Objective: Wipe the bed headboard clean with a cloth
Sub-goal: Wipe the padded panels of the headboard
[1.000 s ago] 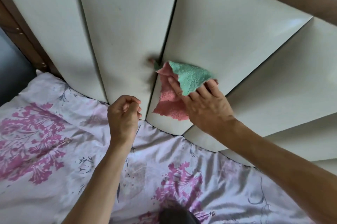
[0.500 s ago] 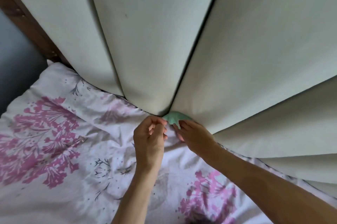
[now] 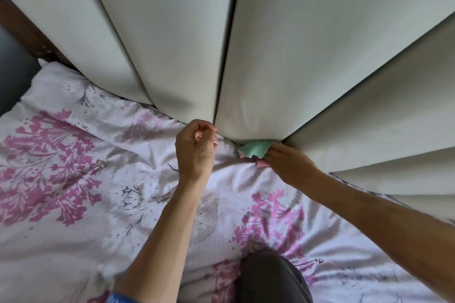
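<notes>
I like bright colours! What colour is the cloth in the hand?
The cloth is mint green with a pink side, held by the right hand, seen in the head view.

Two bare forearms reach in from the bottom edge, each ending in a bare hand: the left hand (image 3: 195, 148) and the right hand (image 3: 289, 163), with no rings, watch or bracelets visible on either. A narrow strip of blue sleeve (image 3: 118, 299) with small white markings, too blurred to read, shows at the bottom edge by the left elbow. A rounded knee (image 3: 273, 278) in dark grey fabric sits at the bottom centre.
</notes>
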### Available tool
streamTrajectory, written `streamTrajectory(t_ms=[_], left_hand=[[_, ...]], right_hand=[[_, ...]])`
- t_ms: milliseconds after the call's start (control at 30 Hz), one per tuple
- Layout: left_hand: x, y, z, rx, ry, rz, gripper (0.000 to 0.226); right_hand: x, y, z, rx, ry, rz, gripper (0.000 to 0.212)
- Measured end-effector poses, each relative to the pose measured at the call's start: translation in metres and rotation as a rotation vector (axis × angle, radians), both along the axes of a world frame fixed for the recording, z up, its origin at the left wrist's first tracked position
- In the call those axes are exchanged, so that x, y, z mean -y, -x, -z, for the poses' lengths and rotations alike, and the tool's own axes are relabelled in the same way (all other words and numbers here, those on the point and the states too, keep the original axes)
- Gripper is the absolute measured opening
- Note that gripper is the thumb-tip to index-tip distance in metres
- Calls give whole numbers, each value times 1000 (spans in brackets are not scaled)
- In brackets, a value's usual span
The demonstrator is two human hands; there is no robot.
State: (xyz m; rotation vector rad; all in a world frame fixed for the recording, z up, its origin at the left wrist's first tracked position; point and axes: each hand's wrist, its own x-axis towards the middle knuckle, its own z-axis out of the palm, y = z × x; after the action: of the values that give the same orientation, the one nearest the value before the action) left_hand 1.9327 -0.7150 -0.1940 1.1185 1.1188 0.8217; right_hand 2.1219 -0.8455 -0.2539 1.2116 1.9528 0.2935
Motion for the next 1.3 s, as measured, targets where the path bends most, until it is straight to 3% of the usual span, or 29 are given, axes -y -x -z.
streamTrajectory(t_ms=[100,167,333,433,533,667,800,833,900,1000,1067,1100,1200,1300], left_hand=[[-1,-19,0,-34,4,3,30],[1,-22,-3,-23,-5,19,31],[-1,-22,-27,65,-3,-6,26],[-3,-25,-43,99,-23,-48,23],[2,-25,-58,101,-65,-27,27],[14,-20,-78,138,-49,58,30],[12,-15,-99,182,-42,37,26],[10,-13,-104,169,-55,26,21],[4,-5,-118,144,-94,11,17],[-7,11,-137,157,-149,-16,19],[-18,21,-149,195,-171,-72,20],[-24,26,-155,223,-177,-108,19],[-38,33,-171,289,-192,-177,13],[-44,42,-182,311,-211,-179,12]], right_hand=[[11,-12,-30,-35,-94,62,34],[14,-11,-50,-63,-181,64,39],[6,-22,-137,-241,-843,34,43],[8,-14,-162,-260,-1052,162,57],[12,4,-144,-292,-955,176,58],[3,6,-158,-135,-720,94,59],[-31,17,-214,-137,-776,93,42],[-42,22,-229,-139,-828,100,48],[-67,38,-258,-160,-880,157,80],[-107,63,-300,-240,-972,189,89],[-130,74,-320,-213,-960,208,107],[-143,80,-329,-193,-961,184,106],[-187,101,-346,-107,-958,88,66],[-209,114,-352,-14,-803,57,70]])
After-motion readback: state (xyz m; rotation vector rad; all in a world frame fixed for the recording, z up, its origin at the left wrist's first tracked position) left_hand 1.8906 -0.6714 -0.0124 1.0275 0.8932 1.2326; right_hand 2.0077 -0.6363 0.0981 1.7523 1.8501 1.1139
